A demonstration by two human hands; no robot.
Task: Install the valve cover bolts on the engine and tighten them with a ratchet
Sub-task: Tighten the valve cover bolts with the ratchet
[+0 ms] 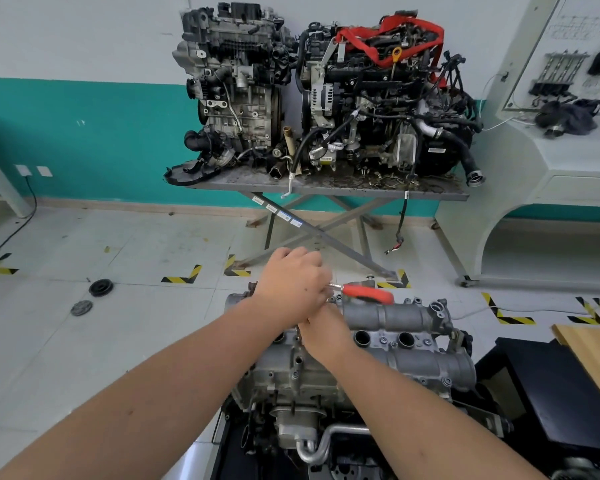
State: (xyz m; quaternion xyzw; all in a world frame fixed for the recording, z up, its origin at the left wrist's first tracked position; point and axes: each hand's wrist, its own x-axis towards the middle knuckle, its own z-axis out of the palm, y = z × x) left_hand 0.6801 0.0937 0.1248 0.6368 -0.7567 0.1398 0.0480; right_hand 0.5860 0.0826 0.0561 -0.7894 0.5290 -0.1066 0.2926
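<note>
A grey aluminium valve cover [399, 317] tops the engine right below me, with small bolts [383, 340] seated along its middle near the round plug wells [362, 337]. A ratchet with a red handle [369, 294] lies across the cover's far edge, handle pointing right. My left hand [291, 285] curls over the ratchet's head end, where a chrome shank sticks out from under the fingers. My right hand [324, 332] sits just beneath the left one on the cover. Its fingers are hidden under the left hand.
Two dirty engines stand on a scissor-leg metal table [326, 188] at the back wall. A white training bench [551, 161] is at the right, with a wooden board [596, 355] and a black stand [551, 393] nearer. Two round parts [100, 287] lie on the floor at the left.
</note>
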